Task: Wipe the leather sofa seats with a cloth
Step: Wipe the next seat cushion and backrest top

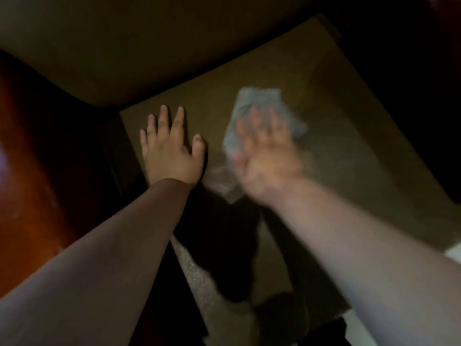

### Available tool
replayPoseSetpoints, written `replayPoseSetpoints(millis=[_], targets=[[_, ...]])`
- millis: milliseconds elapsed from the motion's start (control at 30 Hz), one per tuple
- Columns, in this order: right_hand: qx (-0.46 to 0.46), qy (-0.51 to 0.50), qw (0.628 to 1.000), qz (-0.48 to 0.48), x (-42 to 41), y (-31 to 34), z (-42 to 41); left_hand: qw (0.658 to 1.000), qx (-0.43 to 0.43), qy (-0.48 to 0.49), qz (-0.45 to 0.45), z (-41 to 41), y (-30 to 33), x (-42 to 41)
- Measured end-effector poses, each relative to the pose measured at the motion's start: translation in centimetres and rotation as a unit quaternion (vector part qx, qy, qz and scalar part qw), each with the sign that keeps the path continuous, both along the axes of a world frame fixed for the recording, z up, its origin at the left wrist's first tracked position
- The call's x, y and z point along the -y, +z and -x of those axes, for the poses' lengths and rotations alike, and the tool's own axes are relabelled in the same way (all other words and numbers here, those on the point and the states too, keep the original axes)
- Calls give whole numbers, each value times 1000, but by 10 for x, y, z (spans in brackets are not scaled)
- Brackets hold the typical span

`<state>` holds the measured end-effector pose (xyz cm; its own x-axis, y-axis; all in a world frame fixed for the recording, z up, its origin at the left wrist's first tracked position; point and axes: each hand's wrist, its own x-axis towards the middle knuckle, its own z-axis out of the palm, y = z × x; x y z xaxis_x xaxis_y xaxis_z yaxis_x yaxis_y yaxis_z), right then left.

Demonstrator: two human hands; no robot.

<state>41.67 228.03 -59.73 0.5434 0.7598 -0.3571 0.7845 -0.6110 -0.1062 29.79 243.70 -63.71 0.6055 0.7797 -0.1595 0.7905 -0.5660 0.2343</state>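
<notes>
The left hand (pixel 172 151) lies flat, fingers spread, on the seat (pixel 349 156); the blurred right hand (pixel 264 156) presses spread fingers on the cloth (pixel 259 101).

Left hand (pixel 172 151) rests flat on the seat (pixel 349 156); blurred right hand (pixel 267 156) presses the cloth (pixel 252 106).

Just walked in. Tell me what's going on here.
A person is wiping a dark brownish leather sofa seat. The right hand, blurred, presses a crumpled pale grey cloth flat against the seat. The left hand rests flat on the seat beside it, fingers straight, apart from the cloth. The room is dim.
</notes>
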Motion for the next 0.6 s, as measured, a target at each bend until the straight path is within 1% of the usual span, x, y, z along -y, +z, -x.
replayPoseSetpoints(millis=[67, 133, 200, 267, 333, 400, 433, 500, 567, 600], targets=[[-9, 100, 995, -28, 12, 0, 66, 999, 2, -12, 32, 7, 6, 0], [-28, 147, 988, -26, 30, 4, 80, 998, 8, -16, 53, 24, 12, 14], [-3, 125, 992, -30, 50, 2, 54, 998, 1, 12, 59, 43, 16, 37], [56, 58, 997, -11, 77, 0, 7, 998, -27, 23, 53, 50, 14, 55], [55, -48, 997, 34, 97, 4, -30, 998, -46, 13, 37, 49, 12, 59], [62, -100, 991, 58, 93, 6, -26, 998, -51, 10, 31, 48, 10, 58], [71, -97, 991, 51, 86, 4, -7, 998, -46, 9, 29, 49, 8, 58], [65, -56, 996, 9, 70, 1, 50, 999, -38, 11, 29, 48, 6, 58], [29, 9, 999, -38, 69, -5, 107, 999, -32, 12, 33, 49, 3, 57], [11, 33, 998, -49, 72, -6, 122, 999, -29, 12, 28, 49, 1, 57]])
